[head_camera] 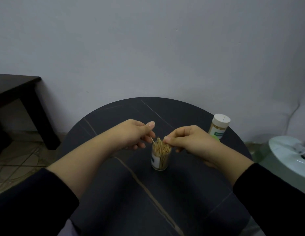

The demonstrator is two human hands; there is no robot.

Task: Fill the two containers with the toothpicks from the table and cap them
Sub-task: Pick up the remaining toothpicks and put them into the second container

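An open clear container (160,160) stands upright at the middle of the round dark table (182,193), packed with toothpicks (161,148) that stick out of its mouth. My right hand (187,142) pinches the tops of those toothpicks from the right. My left hand (139,133) hovers just left of the container with curled fingers; one toothpick (152,140) juts out by its fingertips. A second container (218,126), filled and closed with a white cap, stands at the table's right rim.
A green lid (217,138) peeks out behind my right hand, beside the capped container. A dark side table (20,92) stands at the left and a white round object (291,155) at the right, off the table.
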